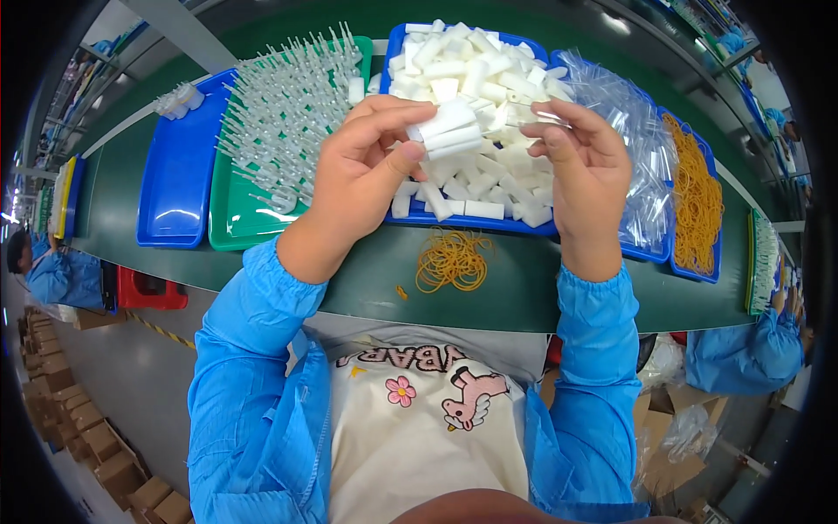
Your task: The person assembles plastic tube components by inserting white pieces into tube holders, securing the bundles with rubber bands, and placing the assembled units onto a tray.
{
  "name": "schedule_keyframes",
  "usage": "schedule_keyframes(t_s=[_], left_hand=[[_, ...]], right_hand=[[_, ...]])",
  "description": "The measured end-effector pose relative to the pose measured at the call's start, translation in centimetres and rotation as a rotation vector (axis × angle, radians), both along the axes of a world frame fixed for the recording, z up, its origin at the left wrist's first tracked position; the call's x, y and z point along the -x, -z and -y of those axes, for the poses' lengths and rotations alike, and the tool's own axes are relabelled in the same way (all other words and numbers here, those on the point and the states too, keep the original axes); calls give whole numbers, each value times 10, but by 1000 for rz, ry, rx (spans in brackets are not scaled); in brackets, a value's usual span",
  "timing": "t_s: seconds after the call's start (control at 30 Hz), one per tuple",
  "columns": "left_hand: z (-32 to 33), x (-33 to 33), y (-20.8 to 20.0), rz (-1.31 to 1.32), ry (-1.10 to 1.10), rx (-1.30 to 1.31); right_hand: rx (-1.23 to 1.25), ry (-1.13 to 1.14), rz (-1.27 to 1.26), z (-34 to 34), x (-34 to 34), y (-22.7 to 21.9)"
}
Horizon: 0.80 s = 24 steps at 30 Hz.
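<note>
My left hand (367, 157) is closed around a small bundle of white foam-like blocks (454, 138), gripped between thumb and fingers. To its right my right hand (583, 166) pinches a small, thin, clear piece (548, 120), whose exact kind I cannot make out. Both hands are above a blue tray (471, 222) heaped with more white blocks (485, 210). Just below that tray, a loose pile of yellow rubber bands (452, 260) lies on the green tabletop (367, 284).
On the left, a green tray (229, 214) holds many upright whitish stems (275, 113); beside it is a blue tray (175, 196) with a few white pieces (179, 100). Clear plastic sleeves (642, 166) and rubber bands (696, 205) fill trays on the right. Co-workers (742, 354) sit both sides.
</note>
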<state>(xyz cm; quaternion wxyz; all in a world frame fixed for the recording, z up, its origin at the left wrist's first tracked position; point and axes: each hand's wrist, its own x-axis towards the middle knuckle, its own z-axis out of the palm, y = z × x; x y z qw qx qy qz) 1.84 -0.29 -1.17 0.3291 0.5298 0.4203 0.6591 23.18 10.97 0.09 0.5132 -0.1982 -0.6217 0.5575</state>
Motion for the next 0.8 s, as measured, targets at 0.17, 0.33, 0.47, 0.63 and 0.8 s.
schedule_keyframes(t_s=[0.17, 0.33, 0.47, 0.63, 0.8], left_hand=[[1, -1, 0, -54, 69, -44], [1, -1, 2, -103, 75, -41], [1, -4, -1, -132, 39, -31], [1, -6, -2, -170, 15, 23], [3, 0, -5, -266, 100, 86]], right_hand=[[38, -41, -8, 1, -2, 1], [35, -117, -1, 1, 0, 3], [30, -112, 16, 4, 0, 4], [17, -87, 23, 5, 2, 5], [-5, -64, 37, 5, 2, 7]])
